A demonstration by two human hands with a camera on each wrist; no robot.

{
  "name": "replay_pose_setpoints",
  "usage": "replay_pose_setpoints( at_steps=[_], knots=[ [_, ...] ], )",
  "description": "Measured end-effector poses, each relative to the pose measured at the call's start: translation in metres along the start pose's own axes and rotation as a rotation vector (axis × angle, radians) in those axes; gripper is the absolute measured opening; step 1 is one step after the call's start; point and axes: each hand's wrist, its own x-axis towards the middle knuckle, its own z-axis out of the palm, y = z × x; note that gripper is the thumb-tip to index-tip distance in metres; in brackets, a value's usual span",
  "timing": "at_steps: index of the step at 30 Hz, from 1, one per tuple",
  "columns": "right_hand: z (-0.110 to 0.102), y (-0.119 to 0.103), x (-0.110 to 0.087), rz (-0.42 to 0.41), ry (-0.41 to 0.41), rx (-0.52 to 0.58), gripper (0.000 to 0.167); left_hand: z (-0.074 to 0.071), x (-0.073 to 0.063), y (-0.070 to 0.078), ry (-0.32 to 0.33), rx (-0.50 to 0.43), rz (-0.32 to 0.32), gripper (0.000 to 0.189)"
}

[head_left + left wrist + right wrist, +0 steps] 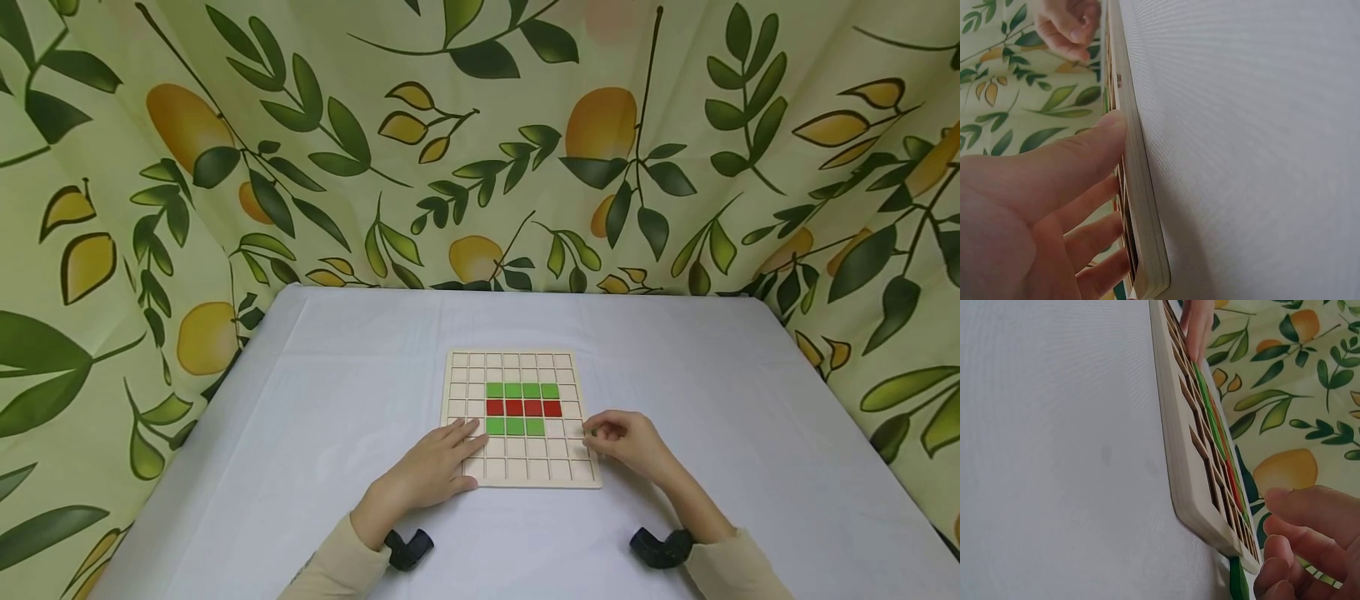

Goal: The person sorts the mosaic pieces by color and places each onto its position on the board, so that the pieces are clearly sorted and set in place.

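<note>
A pale wooden grid board [517,484] lies flat on the white-covered table. On it are a row of several green tiles [513,390], a row of several red tiles [514,407] beneath, then three green tiles [515,427]. My left hand [431,467] rests on the board's left side with fingers extended, its thumb against the edge in the left wrist view. Just off the right edge, my right hand [630,442] is bent at the fingers and pinches a small green tile [1239,579], mostly hidden in the head view.
A white cloth [337,358] covers the table around the board. Patterned curtains [480,167] with leaves and fruit hang behind and at both sides. A black strap-on device [409,550] sits at the left wrist, and another black device [662,548] at the right.
</note>
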Motion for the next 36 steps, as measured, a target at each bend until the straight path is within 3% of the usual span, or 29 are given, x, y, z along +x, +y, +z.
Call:
replay_pose_setpoints(
  at_steps=[5, 18, 24, 36],
  knots=[
    [-0.004, 0.005, -0.003, 0.045, 0.009, -0.003, 0.019, 0.001, 0.000, 0.000, 0.002, 0.000, -0.002, 0.060],
    [-0.010, 0.017, -0.006, 0.037, 0.077, -0.003, 0.022, -0.001, -0.001, 0.001, -0.003, 0.002, -0.005, 0.061],
    [-0.012, 0.017, -0.006, 0.111, 0.106, -0.001, 0.026, 0.000, -0.001, 0.001, 0.001, 0.007, 0.000, 0.061],
    [-0.012, 0.020, -0.005, 0.209, 0.089, 0.000, 0.033, 0.001, -0.001, 0.000, 0.001, 0.025, 0.002, 0.060]
  ],
)
